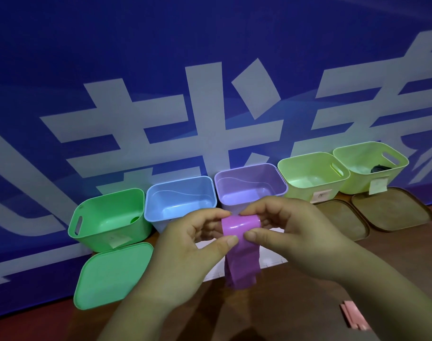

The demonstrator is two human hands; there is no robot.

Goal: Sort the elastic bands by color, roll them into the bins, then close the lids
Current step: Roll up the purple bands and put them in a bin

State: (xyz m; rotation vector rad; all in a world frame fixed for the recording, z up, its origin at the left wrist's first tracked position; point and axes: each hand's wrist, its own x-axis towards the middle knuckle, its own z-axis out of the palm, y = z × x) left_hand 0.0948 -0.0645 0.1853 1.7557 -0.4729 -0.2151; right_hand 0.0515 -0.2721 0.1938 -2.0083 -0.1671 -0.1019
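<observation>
Both the left hand (197,232) and right hand (281,225) pinch the half-rolled purple band (239,230) just near of the purple bin (271,190); a loosened pinch could let the slick roll spring open, its tail hanging toward the counter (308,303).

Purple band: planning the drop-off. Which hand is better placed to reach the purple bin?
Probably the right hand: it pinches the purple band and sits directly before the purple bin; the left hand, also pinching, sits nearer the blue bin.

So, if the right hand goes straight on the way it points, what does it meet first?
Probably the left hand: the right hand points leftward across the band that both pinch, and the two nearly touch above it. Depth is hard to judge.
</observation>
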